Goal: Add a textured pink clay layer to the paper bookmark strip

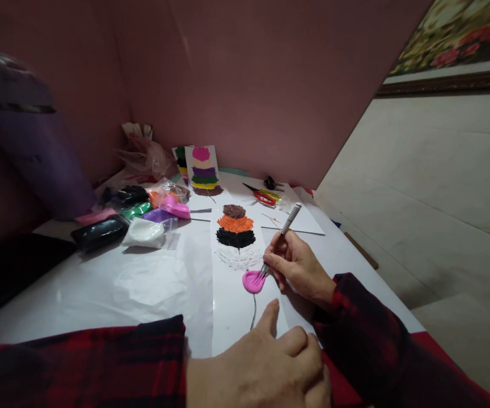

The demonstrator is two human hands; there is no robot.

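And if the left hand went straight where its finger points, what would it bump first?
Probably the right hand holding the fork. The left hand points towards it, and the pink blob sits a bit left of that line. Depth is hard to judge, so it might just miss.

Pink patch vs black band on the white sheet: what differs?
The pink patch is rounded; the black band is wider and ragged-edged.
The pink patch looks mostly smooth; the black band is ridged.
The fork touches the pink patch, not the black band.
Both lie on the white sheet.
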